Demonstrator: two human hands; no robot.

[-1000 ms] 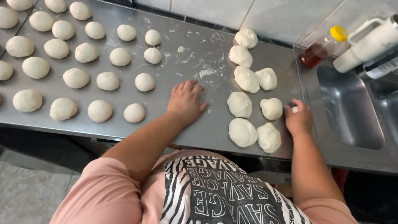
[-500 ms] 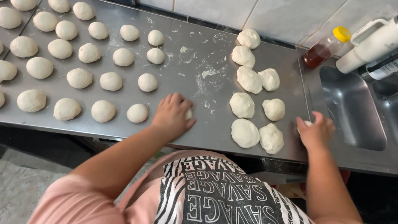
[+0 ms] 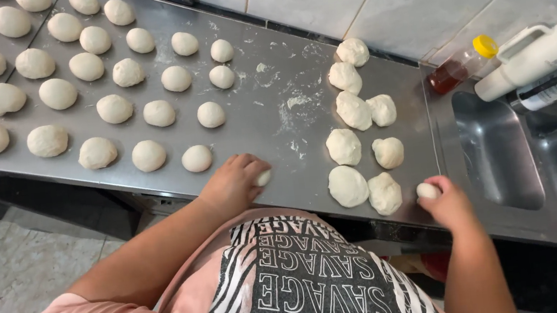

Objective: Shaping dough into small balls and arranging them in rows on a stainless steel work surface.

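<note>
On the steel worktop (image 3: 275, 125), the left hand (image 3: 232, 183) cups a small dough ball (image 3: 264, 177) and the right hand (image 3: 448, 203) curls around another dough piece (image 3: 428, 190) beside the rough lumps (image 3: 361, 146), so rolling with light, even, circular pressure should round both smoothly.

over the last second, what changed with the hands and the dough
The left hand slid back toward the counter's near edge, rolling a small dough ball. The right hand drew back and now holds another small ball. The rows of shaped balls and rough lumps stayed put.
</note>
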